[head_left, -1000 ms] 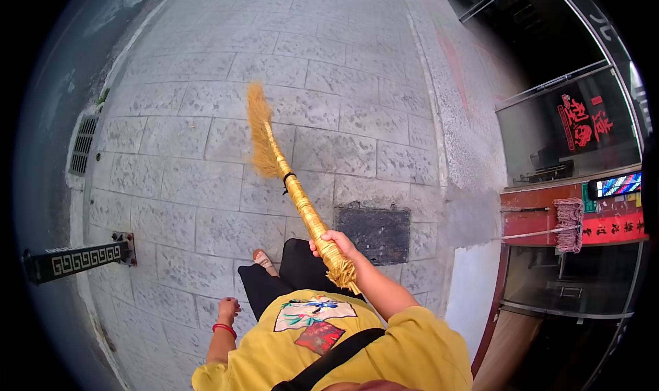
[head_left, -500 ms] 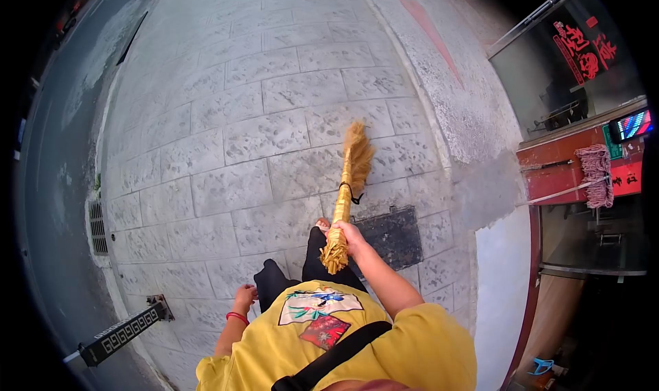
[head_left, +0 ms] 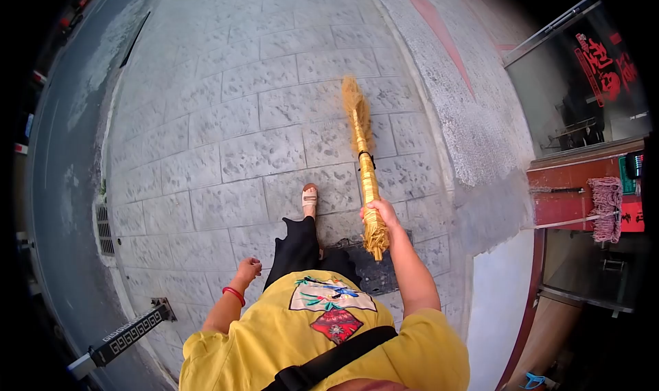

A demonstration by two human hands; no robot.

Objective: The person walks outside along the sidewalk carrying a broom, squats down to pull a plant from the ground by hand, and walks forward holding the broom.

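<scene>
My right hand [head_left: 383, 215] is wrapped round the lower part of the handle of a straw broom [head_left: 369, 185]. The handle is bound in shiny yellow wrapping with a black loop near the bristles, and its frayed butt end sticks out below my grip. Its brown bristles [head_left: 351, 103] point ahead over the paving; whether they touch it I cannot tell. My left hand [head_left: 248, 269] hangs beside my body, loosely curled and with nothing in it, a red bracelet [head_left: 234, 295] at the wrist. One sandalled foot [head_left: 309, 195] is out in front on the slabs.
Grey stone paving [head_left: 254, 151] stretches ahead. A dark cover plate [head_left: 374, 267] lies beneath my right arm. On the left are a drain grate [head_left: 104, 230], a patterned black post [head_left: 130, 333] and the road [head_left: 65, 185]. Shopfront glass [head_left: 583, 89] and a mop head [head_left: 605, 209] are on the right.
The broom and my right hand have moved forward and to the right, the bristles reaching farther ahead. One foot has stepped out in front. My left hand has risen slightly.
</scene>
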